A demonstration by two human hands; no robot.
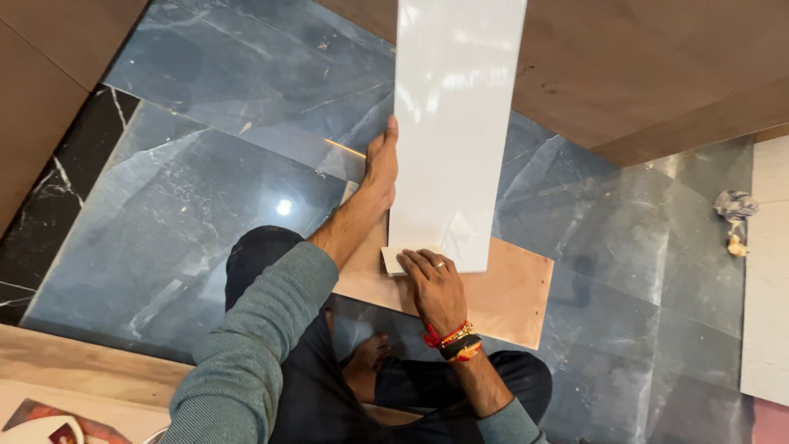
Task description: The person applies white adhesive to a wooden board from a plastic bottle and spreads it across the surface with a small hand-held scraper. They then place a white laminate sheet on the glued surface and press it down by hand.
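Grey-green sleeve (246,353) nearest, person crouched on blue marble floor (189,205), steadying long white glossy strip (452,131).
Strip rests on brown board (509,296); could slide or tip if either hand eases. Left hand (380,164) flat against strip's edge, right hand (433,284) fingers pressed on its near end, neither clenched.

Floor (189,205): glossy blue-grey marble-look tiles with pale veins, a ceiling light mirrored in them just left of the person's fingers (423,259). A flat tan board (514,300) lies directly on the floor beneath those fingers and stretches to their right. A long white tile strip (456,123) rests with its near end on the board, touching the fingers, and runs away from them. Well to the right of the fingers, a crumpled rag (734,210) lies beside a pale slab (768,271). Far left, black veined tiles (49,197) adjoin the blue ones.
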